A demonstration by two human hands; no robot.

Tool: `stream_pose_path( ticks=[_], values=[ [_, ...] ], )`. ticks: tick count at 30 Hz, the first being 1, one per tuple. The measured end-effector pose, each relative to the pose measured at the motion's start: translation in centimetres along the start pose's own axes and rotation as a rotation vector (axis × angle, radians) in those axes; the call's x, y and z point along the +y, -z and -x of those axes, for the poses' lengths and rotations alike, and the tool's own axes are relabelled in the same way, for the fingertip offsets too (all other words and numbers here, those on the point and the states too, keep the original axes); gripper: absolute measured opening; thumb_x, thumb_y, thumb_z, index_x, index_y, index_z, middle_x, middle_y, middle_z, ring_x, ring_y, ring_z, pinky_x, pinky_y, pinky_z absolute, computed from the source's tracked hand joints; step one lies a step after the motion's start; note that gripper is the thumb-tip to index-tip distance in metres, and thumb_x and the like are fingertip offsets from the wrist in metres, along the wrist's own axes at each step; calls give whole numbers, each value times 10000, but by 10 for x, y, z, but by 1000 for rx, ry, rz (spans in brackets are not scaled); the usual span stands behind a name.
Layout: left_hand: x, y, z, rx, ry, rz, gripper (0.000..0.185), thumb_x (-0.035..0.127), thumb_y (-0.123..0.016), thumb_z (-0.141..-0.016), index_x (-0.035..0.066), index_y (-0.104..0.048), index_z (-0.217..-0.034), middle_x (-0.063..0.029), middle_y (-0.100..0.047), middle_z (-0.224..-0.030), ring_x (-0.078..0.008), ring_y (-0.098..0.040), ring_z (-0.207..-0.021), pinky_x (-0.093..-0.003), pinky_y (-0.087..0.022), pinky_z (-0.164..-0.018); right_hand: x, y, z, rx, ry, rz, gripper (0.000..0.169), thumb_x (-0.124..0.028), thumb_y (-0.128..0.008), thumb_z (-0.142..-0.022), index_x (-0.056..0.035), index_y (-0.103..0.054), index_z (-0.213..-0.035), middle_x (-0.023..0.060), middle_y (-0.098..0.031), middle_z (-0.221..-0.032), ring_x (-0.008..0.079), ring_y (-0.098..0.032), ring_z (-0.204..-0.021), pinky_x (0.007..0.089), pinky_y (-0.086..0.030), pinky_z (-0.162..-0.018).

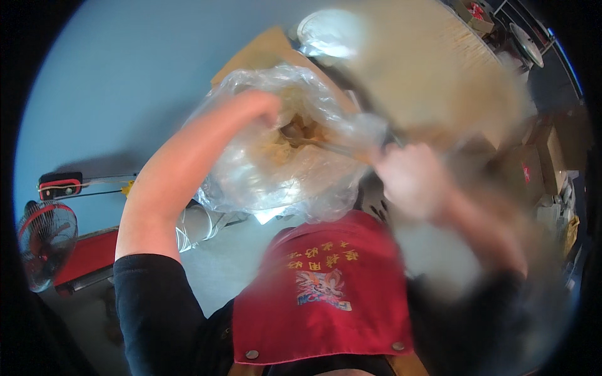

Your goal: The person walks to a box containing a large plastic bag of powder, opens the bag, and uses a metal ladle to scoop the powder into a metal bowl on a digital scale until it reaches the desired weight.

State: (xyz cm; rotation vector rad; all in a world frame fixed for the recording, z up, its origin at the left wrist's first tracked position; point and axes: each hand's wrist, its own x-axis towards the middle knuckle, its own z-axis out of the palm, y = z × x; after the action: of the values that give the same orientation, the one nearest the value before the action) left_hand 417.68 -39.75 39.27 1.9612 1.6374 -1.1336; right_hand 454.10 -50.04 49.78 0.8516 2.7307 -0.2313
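A large clear plastic bag (235, 174) lines an open cardboard box (261, 49) before me. Down in its mouth is a brownish, yellowish mass (301, 129), too blurred to name. My left hand (263, 105) is bent down over the bag's far left side, and its fingers are mostly hidden, so their grip is unclear. At the bag's right edge, my right hand (414, 174) is closed in a fist around a slim, long-handled tool (345, 150). The tool slants left into the bag's opening. Motion blur hides its far end.
A wall (117, 70) rises to the left. A standing fan (47, 244) and a red-topped surface (89, 258) are at the lower left. A wrapped white round object (329, 33) sits beyond the box. Cardboard boxes (541, 160) stand on the right. My red apron (324, 319) bears writing.
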Motion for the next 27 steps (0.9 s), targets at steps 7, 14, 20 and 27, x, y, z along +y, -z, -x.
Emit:
stream_pose_path(
  ticks=[7,14,20,27],
  values=[
    [-39,41,52,537,-34,347,209,194,-621,-846,-6,-679,-861,-196,-681,-795,-335,-656,-740,-483,-496,-672,5,-9,2,-12,-12,-8,261,-84,-663,-820,-1,-613,-1063,136,-737,-828,302,-750,-777,409,-588,-655],
    [-51,81,134,631,75,333,209,182,-606,-880,-19,-644,-839,-191,-641,-735,-340,-618,-679,-436,-468,-635,5,6,-2,207,130,37,136,-91,-633,-836,-3,-693,-921,144,-728,-782,288,-740,-732,403,-571,-621],
    [-50,56,176,907,27,329,186,191,-609,-915,16,-671,-905,-192,-660,-766,-382,-637,-712,-458,-482,-651,5,12,-2,322,227,-1,148,-82,-626,-828,6,-706,-916,149,-726,-799,294,-739,-748,401,-570,-620],
    [-17,23,182,816,-39,190,213,182,-594,-924,134,-749,-1062,-160,-725,-869,-387,-693,-843,-493,-554,-762,9,-35,-13,394,156,-89,182,-84,-614,-860,24,-686,-987,188,-721,-873,323,-745,-776,427,-585,-630]
  ],
)
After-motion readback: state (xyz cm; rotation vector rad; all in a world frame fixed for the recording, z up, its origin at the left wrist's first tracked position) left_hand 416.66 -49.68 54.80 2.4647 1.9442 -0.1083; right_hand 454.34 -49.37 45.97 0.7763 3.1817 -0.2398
